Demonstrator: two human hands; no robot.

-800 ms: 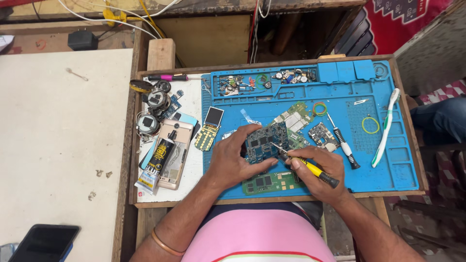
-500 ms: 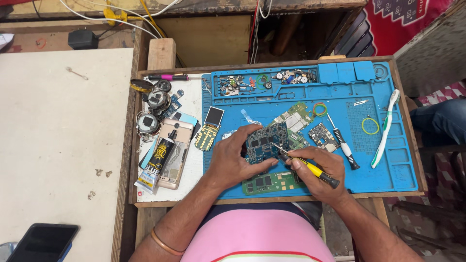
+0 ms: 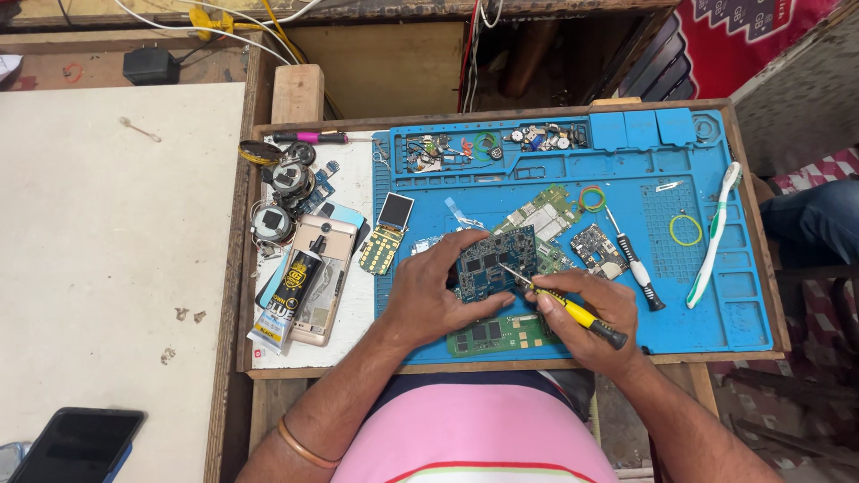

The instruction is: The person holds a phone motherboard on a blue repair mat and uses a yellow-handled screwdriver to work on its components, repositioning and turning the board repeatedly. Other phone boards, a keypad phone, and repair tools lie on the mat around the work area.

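Note:
My left hand (image 3: 438, 291) grips a dark blue circuit board (image 3: 495, 261) and holds it tilted above the blue work mat (image 3: 716, 295). My right hand (image 3: 586, 313) holds a yellow-handled screwdriver (image 3: 573, 309) whose metal tip rests on the board's right part. Under both hands a green circuit board (image 3: 492, 335) lies flat on the mat, partly hidden.
More boards (image 3: 548, 215), a black-handled screwdriver (image 3: 635, 264), rubber bands and a white-green toothbrush (image 3: 713, 237) lie on the mat. At left sit a small keypad phone (image 3: 386, 234), a gold phone (image 3: 315, 282), a glue tube (image 3: 291, 291) and round parts. A dark phone (image 3: 76, 444) lies on the white table.

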